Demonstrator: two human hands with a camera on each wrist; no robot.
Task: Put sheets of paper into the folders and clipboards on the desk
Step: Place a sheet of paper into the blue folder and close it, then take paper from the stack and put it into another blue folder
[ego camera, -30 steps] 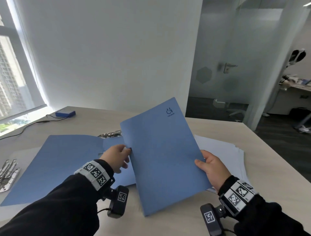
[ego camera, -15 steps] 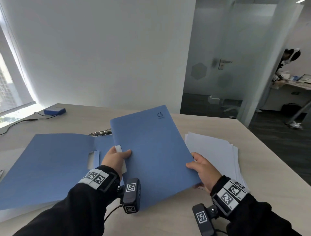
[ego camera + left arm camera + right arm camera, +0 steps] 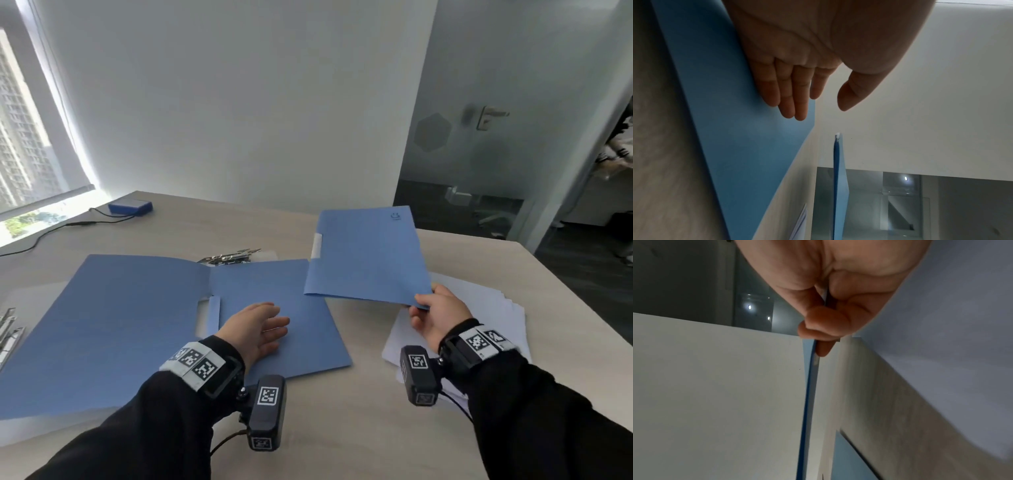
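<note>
A closed blue folder (image 3: pixel 368 255) with a white tab on its left edge hangs level above the desk at the back middle. My right hand (image 3: pixel 435 310) pinches its near right corner; the right wrist view shows the folder (image 3: pixel 807 394) edge-on between thumb and fingers. An open blue folder (image 3: pixel 120 318) lies flat on the desk at left. My left hand (image 3: pixel 260 329) hovers over its right half with straight fingers, holding nothing; in the left wrist view the left hand (image 3: pixel 807 104) is open above the open folder (image 3: pixel 731 138). A stack of white paper (image 3: pixel 479 308) lies under my right hand.
Metal clips (image 3: pixel 229 256) lie behind the open folder, and more clips (image 3: pixel 8 329) at the far left edge. A blue box (image 3: pixel 130 207) with a black cable sits at the back left. The desk (image 3: pixel 359 428) ends at right near a glass door.
My left hand let go of the closed folder and dropped over the open one. My right hand carried the closed folder away and to the right, now nearly level.
</note>
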